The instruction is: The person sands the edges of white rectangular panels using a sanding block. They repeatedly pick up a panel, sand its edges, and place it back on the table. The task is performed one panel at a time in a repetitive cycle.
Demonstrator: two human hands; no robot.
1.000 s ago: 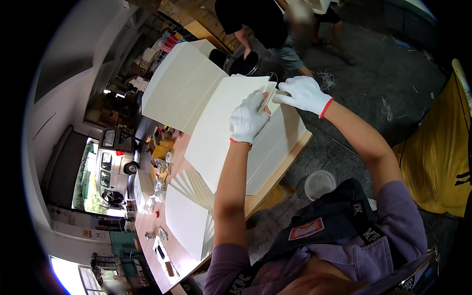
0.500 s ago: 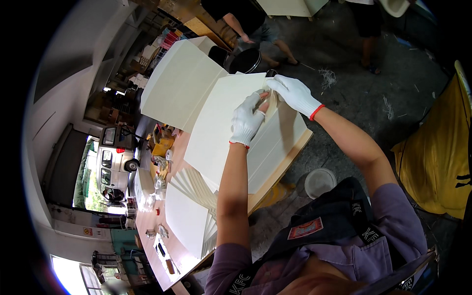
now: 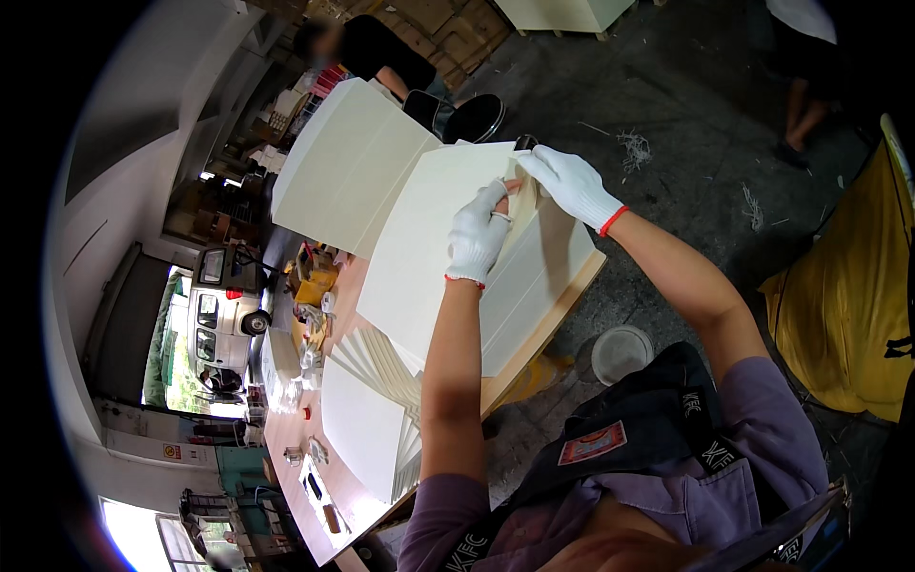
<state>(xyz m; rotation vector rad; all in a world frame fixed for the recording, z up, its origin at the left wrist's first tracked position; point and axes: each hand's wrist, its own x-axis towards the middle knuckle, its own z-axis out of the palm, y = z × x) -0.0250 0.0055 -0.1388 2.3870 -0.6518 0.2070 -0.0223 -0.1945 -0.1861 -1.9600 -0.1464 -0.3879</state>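
Note:
A large cream cardboard sheet (image 3: pixel 419 253) lies slanted over the worktable, with creased panels (image 3: pixel 534 296) along its near right side. My left hand (image 3: pixel 477 234), in a white knit glove with bare thumb and index tips, is closed on the sheet's right edge near the far corner. At that same corner, my right hand (image 3: pixel 572 189), gloved in white with a red cuff, has its fingers together on the edge. A pale narrow flap or strip (image 3: pixel 522 200) shows between the hands; its kind is unclear. The right fingertips are partly hidden.
Fanned cardboard sheets (image 3: pixel 372 419) lie by my left forearm on the table (image 3: pixel 286 434). Another folded cream board (image 3: pixel 353 162) stands beyond. A round black stool (image 3: pixel 475 118), a white bucket (image 3: pixel 621 355) and a yellow cover (image 3: pixel 843 296) are around. Two people are farther off.
My left thumb and index finger have drawn closer together at the edge. My right hand has barely moved. The background people have shifted, one leftward, one rightward.

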